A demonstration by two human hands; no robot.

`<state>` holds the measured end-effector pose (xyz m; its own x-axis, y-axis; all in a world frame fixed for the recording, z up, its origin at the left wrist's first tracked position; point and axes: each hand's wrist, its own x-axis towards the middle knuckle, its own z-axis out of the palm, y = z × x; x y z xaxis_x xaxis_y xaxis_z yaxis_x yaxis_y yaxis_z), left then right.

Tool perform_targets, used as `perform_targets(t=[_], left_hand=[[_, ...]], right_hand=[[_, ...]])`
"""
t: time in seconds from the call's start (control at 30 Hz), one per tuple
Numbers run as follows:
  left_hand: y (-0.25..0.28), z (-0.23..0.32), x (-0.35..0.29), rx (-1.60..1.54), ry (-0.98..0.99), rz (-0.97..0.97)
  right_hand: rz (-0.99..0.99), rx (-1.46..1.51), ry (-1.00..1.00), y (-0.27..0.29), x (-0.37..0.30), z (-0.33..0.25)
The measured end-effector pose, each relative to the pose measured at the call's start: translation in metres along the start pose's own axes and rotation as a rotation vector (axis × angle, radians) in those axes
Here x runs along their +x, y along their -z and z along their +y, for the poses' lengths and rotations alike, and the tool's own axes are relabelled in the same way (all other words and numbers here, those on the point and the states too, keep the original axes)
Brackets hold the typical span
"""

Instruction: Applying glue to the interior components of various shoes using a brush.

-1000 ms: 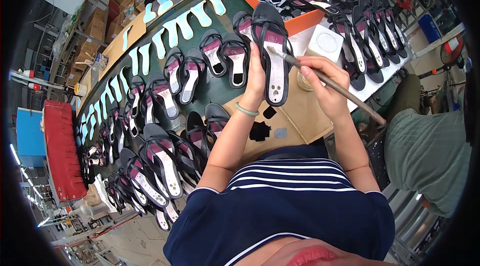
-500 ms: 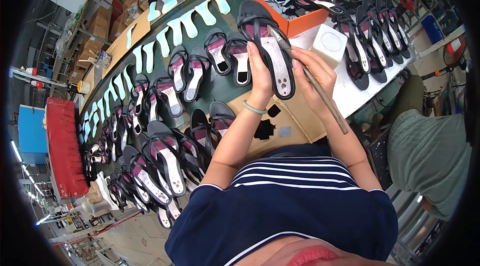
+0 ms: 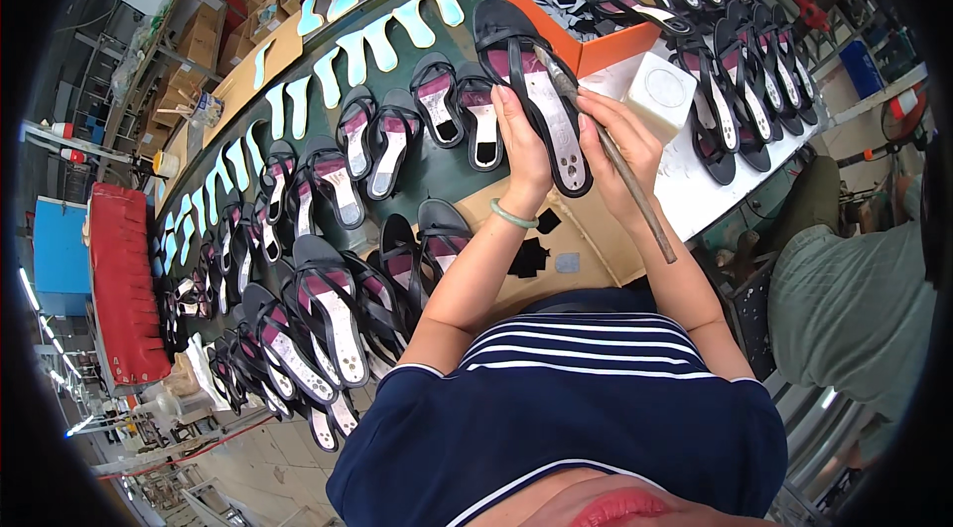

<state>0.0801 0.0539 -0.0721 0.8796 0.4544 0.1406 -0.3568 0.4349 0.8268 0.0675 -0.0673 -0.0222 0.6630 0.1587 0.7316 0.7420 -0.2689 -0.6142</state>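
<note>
The left hand [image 3: 524, 155] holds a black thong sandal [image 3: 561, 125] up over the near edge of the green surface [image 3: 392, 195], beyond the brown cardboard sheet [image 3: 601, 264], its toe toward the far edge. The left thumb lies along the sandal's side; the other fingers seem clamped beneath it, largely hidden. The right hand [image 3: 627, 142] has its fingers closed on a long-handled brush [image 3: 627, 180], whose bristles lie at the purple toe part, by the right strap; whether they touch cannot be told.

The step in hand looks like brushing the insole. The next move calls for a steady sandal and light strokes under the straps, keeping the bristles off the black uppers.

Black patches [image 3: 531, 257] and a grey patch [image 3: 567, 263] lie on the cardboard. Pale insole pieces [image 3: 352, 61] line the surface's far edge; an orange box [image 3: 615, 51] of scraps stands past the sandal.
</note>
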Motion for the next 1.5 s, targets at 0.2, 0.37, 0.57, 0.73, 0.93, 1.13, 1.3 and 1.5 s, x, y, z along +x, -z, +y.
perform_targets(t=[0.2,0.37,0.57,0.73,0.93,1.13,1.3,1.5], left_hand=[[0.001,0.0,0.0,-0.069,0.048,-0.067],[0.007,-0.006,0.003,-0.071,0.076,-0.081],[0.008,-0.009,0.003,-0.107,0.123,-0.093],[0.01,-0.011,0.004,-0.111,0.145,-0.095],[0.01,-0.009,0.003,-0.143,0.162,-0.112],[0.007,-0.008,-0.001,-0.157,0.168,-0.138],[0.005,-0.009,-0.003,-0.127,0.152,-0.132],[0.0,0.003,-0.01,-0.18,0.228,-0.182]], right_hand=[[0.019,0.045,-0.099,0.002,0.003,-0.002],[0.049,0.068,-0.167,0.003,0.005,0.001],[0.045,0.07,-0.165,0.005,0.006,0.002],[0.025,0.055,-0.14,0.006,0.01,-0.002],[0.001,0.05,-0.107,0.006,0.012,-0.004],[-0.008,0.048,-0.056,0.005,0.015,-0.006],[-0.015,0.056,-0.036,0.004,0.017,-0.007],[-0.037,0.051,-0.013,0.006,0.02,-0.007]])
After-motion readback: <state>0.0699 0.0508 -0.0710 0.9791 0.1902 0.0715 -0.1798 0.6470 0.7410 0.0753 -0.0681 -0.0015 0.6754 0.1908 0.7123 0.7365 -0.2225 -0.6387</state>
